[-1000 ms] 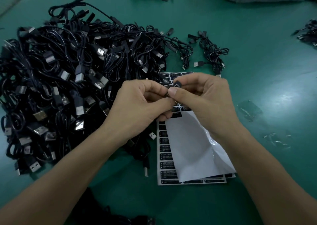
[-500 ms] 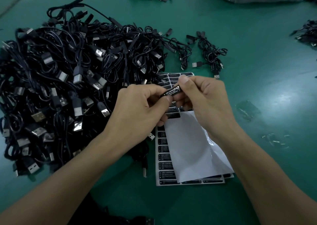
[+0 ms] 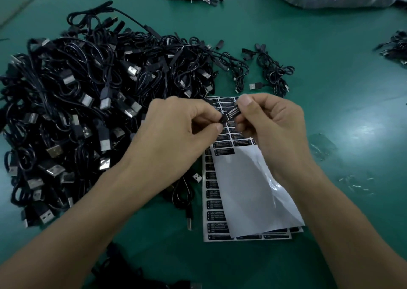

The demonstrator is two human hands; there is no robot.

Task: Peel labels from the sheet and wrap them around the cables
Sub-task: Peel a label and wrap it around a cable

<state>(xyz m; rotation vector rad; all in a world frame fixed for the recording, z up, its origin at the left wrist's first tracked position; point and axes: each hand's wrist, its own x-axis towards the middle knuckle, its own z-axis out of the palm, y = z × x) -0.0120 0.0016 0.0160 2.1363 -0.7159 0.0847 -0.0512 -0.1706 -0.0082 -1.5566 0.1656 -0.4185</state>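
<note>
Where your fingertips meet, any cable between them is hidden, and most of the print on the label [image 3: 231,113] is too small to read. Your left hand [image 3: 180,132] pinches the label's left end between thumb and forefinger; your right hand [image 3: 277,128] pinches its right end. The label sits between both hands, above the top of the sheet [image 3: 214,202], which lies on the table [image 3: 330,103] partly under a white backing [image 3: 248,191]. Just left, the heaped cables [image 3: 88,112] are cut off by the frame edge.
</note>
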